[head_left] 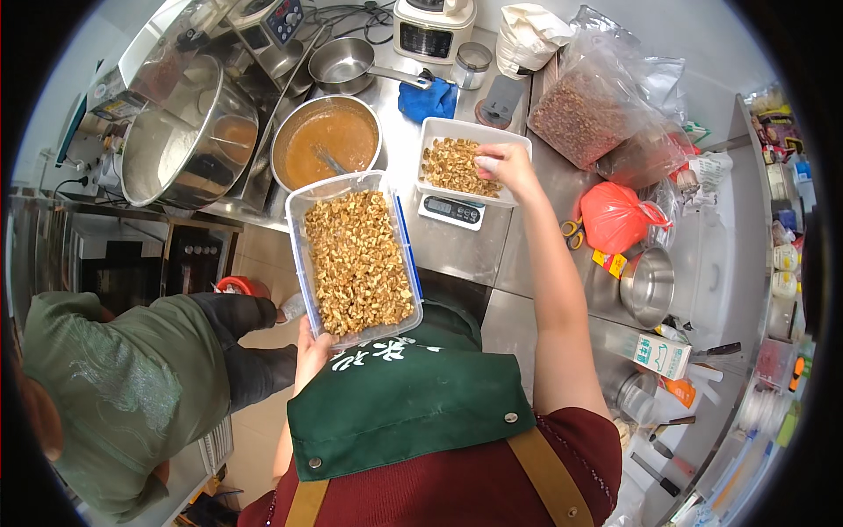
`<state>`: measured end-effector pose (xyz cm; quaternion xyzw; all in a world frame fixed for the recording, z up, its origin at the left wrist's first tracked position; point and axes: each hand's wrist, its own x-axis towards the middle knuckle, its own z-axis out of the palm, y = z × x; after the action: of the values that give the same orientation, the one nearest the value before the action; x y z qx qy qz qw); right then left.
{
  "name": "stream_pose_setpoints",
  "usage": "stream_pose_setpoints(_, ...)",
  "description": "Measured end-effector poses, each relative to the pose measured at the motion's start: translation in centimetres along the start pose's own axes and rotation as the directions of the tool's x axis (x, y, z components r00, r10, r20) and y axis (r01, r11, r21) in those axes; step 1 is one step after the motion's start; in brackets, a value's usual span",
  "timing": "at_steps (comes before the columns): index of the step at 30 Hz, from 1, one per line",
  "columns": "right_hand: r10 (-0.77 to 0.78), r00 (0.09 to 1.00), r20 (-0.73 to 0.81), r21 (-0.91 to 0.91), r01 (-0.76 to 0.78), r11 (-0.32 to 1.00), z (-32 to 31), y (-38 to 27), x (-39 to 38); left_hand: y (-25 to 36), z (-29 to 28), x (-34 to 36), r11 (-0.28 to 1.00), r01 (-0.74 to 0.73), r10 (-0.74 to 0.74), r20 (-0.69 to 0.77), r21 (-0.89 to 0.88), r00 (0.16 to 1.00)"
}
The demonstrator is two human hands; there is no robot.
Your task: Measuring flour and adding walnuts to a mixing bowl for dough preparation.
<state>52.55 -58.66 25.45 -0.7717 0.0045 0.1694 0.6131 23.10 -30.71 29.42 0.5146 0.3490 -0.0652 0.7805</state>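
My left hand (314, 349) grips the near end of a clear plastic container (407, 246) with a blue edge, held tilted in front of my apron. Chopped walnuts (358, 263) fill much of it. My right hand (507, 167) is above the right side of a white tray (474, 126), its fingers pinched together. Something small and white shows at the fingertips; what it is I cannot make out. A layer of walnut pieces (452, 167) lies in the tray, which rests on a digital kitchen scale (451, 211).
Left of the tray stand a steel bowl (278, 149) of brown batter and a saucepan (340, 68). A large mixing bowl (215, 105) is farther left. Bags, orange scissors (572, 234) and a steel bowl (648, 285) lie right. Another person (132, 378) is at my left.
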Motion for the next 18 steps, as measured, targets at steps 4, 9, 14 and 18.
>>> stream_pose_setpoints(4,-0.203,0.91,0.361,0.1,0.179,0.979,6.6,-4.6,-6.8,0.6,0.5,-0.4,0.999,0.034,-0.034,0.002,0.019,0.999)
stream_pose_setpoints(9,-0.518,0.694,0.5,-0.169,0.665,0.727,14.4,-4.4,-12.9,0.3,0.9,-0.2,1.0,0.021,-0.021,0.047,0.009,0.999)
stream_pose_setpoints(14,-0.532,0.686,0.496,-0.195,0.686,0.701,15.1,-4.4,-13.8,0.5,1.3,-0.1,1.0,0.022,-0.022,0.046,0.01,0.999)
stream_pose_setpoints(18,-0.449,0.689,0.569,-0.288,0.679,0.675,13.6,-6.0,-13.6,0.5,1.6,-0.3,0.999,0.013,-0.012,0.026,-0.032,1.0)
